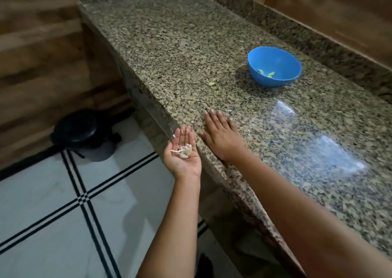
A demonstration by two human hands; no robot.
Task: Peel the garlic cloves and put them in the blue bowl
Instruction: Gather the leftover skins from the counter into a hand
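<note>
Item 1, speckled brown-and-grey granite countertop [174, 50]: I log it running from the near right to the far left, with a raised granite backsplash along its far side and wood-panelled wall behind.

Item 2, round blue plastic bowl [275, 59]: I see it upright on the countertop, near the backsplash and well apart from both hands. Inside, at the bottom, lie a few pale yellow-green peeled garlic cloves [265, 73].

Item 3, single pale loose garlic clove [211, 84]: on the bare granite, left of the bowl and apart from it, between the bowl and the counter's front edge.

Item 4, right hand [220, 133]: palm down, fingers straight and spread, pressed flat on the countertop just inside the front edge. It grips nothing that I can make out.

Item 5, left hand [182, 153]: palm up, fingers loosely extended, held just beside the counter's front edge and below the surface. On the palm rests a small heap of papery white garlic skins [185, 150]; the fingers are not curled over it.

Item 6, black round pedal bin with closed lid [82, 129]: on the floor at far left, against the wood panelling.

Item 7, white tiled floor with dark double-line borders [63, 203]: beneath the left arm.
</note>
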